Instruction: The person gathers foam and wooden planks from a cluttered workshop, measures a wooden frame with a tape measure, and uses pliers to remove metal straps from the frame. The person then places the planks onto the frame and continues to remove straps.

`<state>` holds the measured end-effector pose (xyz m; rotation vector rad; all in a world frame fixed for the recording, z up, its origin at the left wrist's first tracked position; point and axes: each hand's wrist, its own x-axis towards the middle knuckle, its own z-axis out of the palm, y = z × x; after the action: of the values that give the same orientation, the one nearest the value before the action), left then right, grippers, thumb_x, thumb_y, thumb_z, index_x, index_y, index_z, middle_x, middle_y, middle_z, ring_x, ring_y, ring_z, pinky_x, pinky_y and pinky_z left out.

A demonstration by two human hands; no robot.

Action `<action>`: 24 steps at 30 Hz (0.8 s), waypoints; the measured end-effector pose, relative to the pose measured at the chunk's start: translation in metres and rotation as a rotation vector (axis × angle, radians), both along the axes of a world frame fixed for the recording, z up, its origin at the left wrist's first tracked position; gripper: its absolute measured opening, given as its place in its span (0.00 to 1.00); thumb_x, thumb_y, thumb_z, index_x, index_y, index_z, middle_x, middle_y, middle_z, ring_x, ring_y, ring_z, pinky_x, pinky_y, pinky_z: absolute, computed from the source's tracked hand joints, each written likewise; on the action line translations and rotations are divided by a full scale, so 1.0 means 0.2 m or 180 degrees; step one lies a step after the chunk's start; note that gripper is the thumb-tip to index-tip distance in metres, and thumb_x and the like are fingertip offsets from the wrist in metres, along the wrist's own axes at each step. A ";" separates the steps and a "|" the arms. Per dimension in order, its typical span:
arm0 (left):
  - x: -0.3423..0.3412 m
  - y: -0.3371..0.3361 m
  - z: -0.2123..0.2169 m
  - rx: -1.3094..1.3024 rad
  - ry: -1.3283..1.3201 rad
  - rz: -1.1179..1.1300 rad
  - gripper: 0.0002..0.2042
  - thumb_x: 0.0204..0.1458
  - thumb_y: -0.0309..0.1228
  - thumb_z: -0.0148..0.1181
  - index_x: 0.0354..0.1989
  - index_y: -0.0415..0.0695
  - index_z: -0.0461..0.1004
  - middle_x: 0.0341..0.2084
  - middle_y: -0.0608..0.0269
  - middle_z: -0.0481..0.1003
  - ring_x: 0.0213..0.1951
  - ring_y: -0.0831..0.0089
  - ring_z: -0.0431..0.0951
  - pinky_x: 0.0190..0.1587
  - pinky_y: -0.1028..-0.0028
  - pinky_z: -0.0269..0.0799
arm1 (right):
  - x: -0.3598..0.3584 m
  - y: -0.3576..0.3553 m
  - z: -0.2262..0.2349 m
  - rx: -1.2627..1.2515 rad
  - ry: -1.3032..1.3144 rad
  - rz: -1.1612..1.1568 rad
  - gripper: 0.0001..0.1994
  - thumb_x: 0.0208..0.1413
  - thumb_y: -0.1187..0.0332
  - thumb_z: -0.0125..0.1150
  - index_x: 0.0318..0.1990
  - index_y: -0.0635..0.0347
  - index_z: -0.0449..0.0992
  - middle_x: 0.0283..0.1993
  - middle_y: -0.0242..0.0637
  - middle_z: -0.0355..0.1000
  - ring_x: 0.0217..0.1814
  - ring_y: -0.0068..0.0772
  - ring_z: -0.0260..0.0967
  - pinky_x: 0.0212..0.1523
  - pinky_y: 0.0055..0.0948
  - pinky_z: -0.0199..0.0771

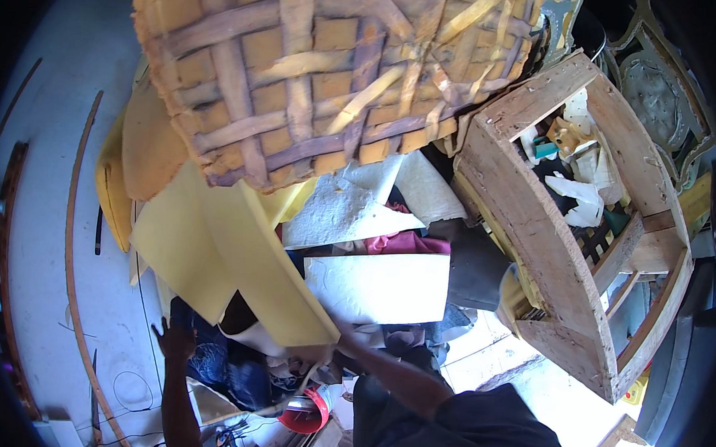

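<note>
My left hand is raised with its fingers spread, holding nothing, beside dark blue cloth on a heap. A large pale yellow foam sheet slants across the middle, with a dark gap between its two lower flaps. My right hand grips the lower end of its longer flap; the fingers are mostly hidden and blurred. Just right of that flap lies a white rectangular board or foam slab. Torn whitish padding and pink cloth are behind it.
A big cushion-like piece with woven straps overhangs the top. To the right stands a bare wooden furniture frame with scraps inside. A red bucket sits low in the middle, near cables. A long thin wooden strip stands left.
</note>
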<state>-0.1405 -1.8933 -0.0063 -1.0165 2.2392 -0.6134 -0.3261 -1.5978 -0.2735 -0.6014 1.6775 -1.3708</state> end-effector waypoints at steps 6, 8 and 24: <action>0.51 0.13 0.01 0.1504 0.1915 0.1091 0.14 0.63 0.33 0.58 0.53 0.42 0.79 0.54 0.46 0.77 0.60 0.45 0.74 0.62 0.55 0.71 | 0.43 -0.09 0.51 -0.0834 -0.0843 0.0671 0.35 0.62 0.52 0.65 0.71 0.59 0.63 0.65 0.49 0.72 0.66 0.47 0.71 0.64 0.44 0.71; 0.80 0.34 -0.12 0.0672 0.2313 0.0077 0.18 0.61 0.33 0.61 0.58 0.41 0.76 0.62 0.40 0.71 0.63 0.42 0.71 0.66 0.51 0.67 | 0.42 -0.06 0.19 -0.0496 -0.0366 0.0403 0.33 0.61 0.53 0.66 0.69 0.59 0.66 0.63 0.51 0.73 0.65 0.48 0.72 0.62 0.44 0.73; 0.49 1.50 -0.45 0.1569 0.3532 0.1722 0.27 0.67 0.37 0.54 0.69 0.33 0.61 0.61 0.40 0.68 0.66 0.47 0.67 0.66 0.55 0.65 | 0.18 0.18 -0.07 0.0760 0.0875 0.0501 0.49 0.40 0.42 0.78 0.70 0.54 0.66 0.67 0.53 0.67 0.64 0.54 0.71 0.63 0.51 0.71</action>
<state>-0.0433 -1.5938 -0.0959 -1.8327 2.5186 0.9210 -0.2910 -1.5619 -0.2873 -0.7906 1.9327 -0.9917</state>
